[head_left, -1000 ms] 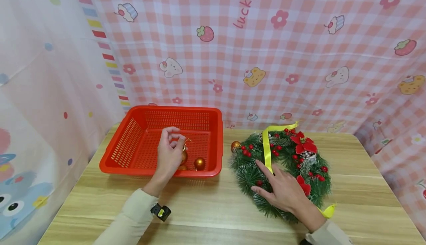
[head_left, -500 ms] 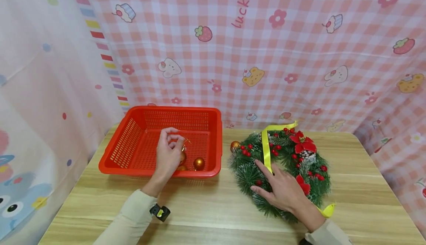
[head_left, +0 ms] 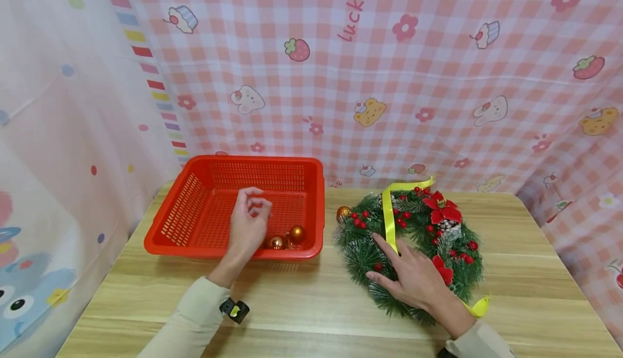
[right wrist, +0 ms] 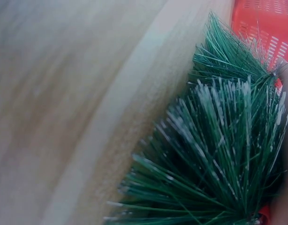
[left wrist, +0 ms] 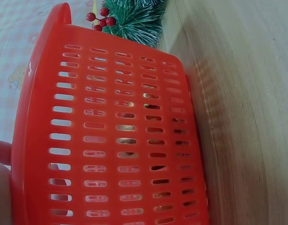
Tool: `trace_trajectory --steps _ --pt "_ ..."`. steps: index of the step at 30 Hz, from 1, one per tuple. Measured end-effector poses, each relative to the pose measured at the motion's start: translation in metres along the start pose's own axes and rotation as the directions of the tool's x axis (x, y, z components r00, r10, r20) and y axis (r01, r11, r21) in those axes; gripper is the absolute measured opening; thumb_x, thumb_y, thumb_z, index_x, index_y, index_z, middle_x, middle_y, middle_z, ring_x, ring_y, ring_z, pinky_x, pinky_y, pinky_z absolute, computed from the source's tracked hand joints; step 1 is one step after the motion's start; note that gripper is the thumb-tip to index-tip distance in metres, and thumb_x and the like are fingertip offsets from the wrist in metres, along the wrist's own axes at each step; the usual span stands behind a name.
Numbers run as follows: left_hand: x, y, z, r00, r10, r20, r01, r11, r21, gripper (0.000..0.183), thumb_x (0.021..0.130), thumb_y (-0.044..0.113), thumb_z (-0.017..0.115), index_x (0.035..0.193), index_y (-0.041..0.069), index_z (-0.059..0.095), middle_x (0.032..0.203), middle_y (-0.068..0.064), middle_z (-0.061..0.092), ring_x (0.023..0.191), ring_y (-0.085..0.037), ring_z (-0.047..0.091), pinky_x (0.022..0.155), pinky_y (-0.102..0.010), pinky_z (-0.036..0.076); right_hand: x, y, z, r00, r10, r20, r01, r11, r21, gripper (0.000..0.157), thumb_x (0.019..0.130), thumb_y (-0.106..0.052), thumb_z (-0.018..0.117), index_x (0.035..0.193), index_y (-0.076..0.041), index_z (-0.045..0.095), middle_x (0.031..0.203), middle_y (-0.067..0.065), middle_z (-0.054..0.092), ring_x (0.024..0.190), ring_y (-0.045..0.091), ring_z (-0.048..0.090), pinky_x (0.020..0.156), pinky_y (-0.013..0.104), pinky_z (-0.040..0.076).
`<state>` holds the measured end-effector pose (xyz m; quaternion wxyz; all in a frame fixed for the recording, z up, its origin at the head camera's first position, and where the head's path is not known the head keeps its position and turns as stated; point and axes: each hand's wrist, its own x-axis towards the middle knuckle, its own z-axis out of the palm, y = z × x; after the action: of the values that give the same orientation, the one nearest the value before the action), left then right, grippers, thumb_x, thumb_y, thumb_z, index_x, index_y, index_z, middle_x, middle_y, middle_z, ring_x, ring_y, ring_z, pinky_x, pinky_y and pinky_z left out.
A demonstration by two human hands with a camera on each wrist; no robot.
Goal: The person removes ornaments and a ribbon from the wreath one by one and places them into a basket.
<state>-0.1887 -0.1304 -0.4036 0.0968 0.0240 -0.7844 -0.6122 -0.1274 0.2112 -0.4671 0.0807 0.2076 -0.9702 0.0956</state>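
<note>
My left hand (head_left: pixel 249 225) hangs over the red plastic basket (head_left: pixel 233 160), its fingers loosely bent with nothing visible between them. Below and to its right, shiny orange-gold baubles (head_left: pixel 297 233) lie in the basket's near right corner. On the green Christmas wreath (head_left: pixel 362 258) rests my right hand (head_left: pixel 413 279), index finger and thumb extended. Red berries, red flowers and pine cones decorate the wreath, and a yellow ribbon (head_left: pixel 389 220) runs across it. Another orange bauble (head_left: pixel 343 213) sits at the wreath's upper left. In the left wrist view the basket's slotted wall (left wrist: pixel 111 154) hides most of that hand.
The wooden table (head_left: pixel 311 315) carries both basket and wreath. Behind it hangs a pink checked curtain (head_left: pixel 331 87), with another patterned cloth at each side. The basket's raised rim stands between the left forearm and the baubles.
The bauble that hung by its golden string from my left fingers has been let go and lies in the basket. Another bauble there shifted slightly right. My right hand stayed still.
</note>
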Motion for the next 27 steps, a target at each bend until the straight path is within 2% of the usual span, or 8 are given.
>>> trace_trajectory --steps 5,10,16,18,20,22,24,27 --pt "-0.002 0.002 0.003 0.999 0.039 0.029 -0.04 0.999 0.035 0.027 0.098 0.006 0.059 0.123 0.011 0.05 0.101 -0.012 0.064 0.078 -0.022 0.06 0.059 -0.023 0.045 0.0 0.0 0.0 1.0 0.005 0.003 -0.005 1.0 -0.002 0.082 0.087 -0.065 0.061 0.155 -0.028 0.034 0.097 0.008 0.053 0.06 0.012 0.04 0.052 0.029 0.034" --pt "-0.006 0.005 0.01 0.994 0.087 0.065 -0.092 0.993 0.071 0.03 0.097 0.008 0.061 0.125 0.014 0.052 0.102 -0.012 0.065 0.083 -0.031 0.061 0.062 -0.028 0.049 -0.001 0.001 0.001 1.0 0.006 0.002 -0.006 1.0 -0.001 0.082 0.087 -0.065 0.061 0.155 -0.028 0.034 0.1 0.009 0.054 0.063 0.013 0.043 0.053 0.03 0.036" --pt "-0.01 0.006 0.021 0.978 0.147 0.146 -0.165 0.978 0.124 0.034 0.096 0.009 0.063 0.127 0.016 0.053 0.104 -0.011 0.067 0.08 -0.028 0.064 0.061 -0.03 0.052 0.0 0.0 0.001 1.0 0.001 -0.001 -0.001 1.0 0.001 0.082 0.087 -0.065 0.062 0.155 -0.027 0.035 0.101 0.009 0.054 0.062 0.012 0.042 0.052 0.029 0.035" --pt "-0.012 0.006 0.025 0.971 0.157 0.181 -0.189 0.966 0.175 0.036 0.095 0.01 0.064 0.129 0.017 0.054 0.106 -0.008 0.068 0.079 -0.023 0.063 0.061 -0.029 0.051 0.0 0.0 0.0 1.0 0.0 0.0 0.0 1.0 0.002 0.082 0.087 -0.065 0.061 0.155 -0.027 0.034 0.102 0.01 0.054 0.062 0.012 0.041 0.052 0.029 0.034" --pt "-0.014 0.008 0.028 0.961 0.165 0.223 -0.217 0.949 0.23 0.038 0.095 0.012 0.065 0.131 0.017 0.054 0.11 -0.008 0.068 0.076 -0.018 0.061 0.06 -0.029 0.051 0.0 0.0 0.0 1.0 0.001 0.002 -0.001 1.0 0.003 0.082 0.087 -0.065 0.061 0.155 -0.028 0.034 0.102 0.01 0.054 0.061 0.012 0.04 0.052 0.028 0.034" --pt "-0.017 0.01 0.031 0.946 0.176 0.273 -0.258 0.918 0.302 0.041 0.096 0.018 0.065 0.135 0.017 0.053 0.114 -0.007 0.067 0.076 -0.013 0.06 0.063 -0.028 0.051 0.0 0.0 0.0 1.0 0.001 0.001 -0.001 1.0 0.0 0.082 0.087 -0.065 0.061 0.155 -0.028 0.035 0.103 0.01 0.054 0.061 0.012 0.04 0.052 0.028 0.034" --pt "-0.021 0.011 0.035 0.928 0.18 0.328 -0.302 0.877 0.374 0.046 0.097 0.027 0.063 0.14 0.017 0.051 0.118 -0.007 0.066 0.079 -0.012 0.06 0.066 -0.03 0.051 0.0 0.0 0.0 1.0 -0.003 -0.004 0.003 1.0 -0.004 0.083 0.086 -0.066 0.062 0.155 -0.028 0.035 0.102 0.009 0.054 0.061 0.011 0.04 0.052 0.028 0.034" --pt "-0.027 0.015 0.041 0.904 0.168 0.394 -0.36 0.797 0.485 0.056 0.098 0.042 0.058 0.147 0.019 0.045 0.13 -0.005 0.063 0.095 -0.019 0.065 0.077 -0.042 0.054 -0.001 0.0 -0.001 1.0 -0.021 -0.019 0.021 1.0 -0.011 0.083 0.085 -0.066 0.063 0.154 -0.028 0.036 0.103 0.008 0.054 0.061 0.011 0.041 0.052 0.029 0.035"
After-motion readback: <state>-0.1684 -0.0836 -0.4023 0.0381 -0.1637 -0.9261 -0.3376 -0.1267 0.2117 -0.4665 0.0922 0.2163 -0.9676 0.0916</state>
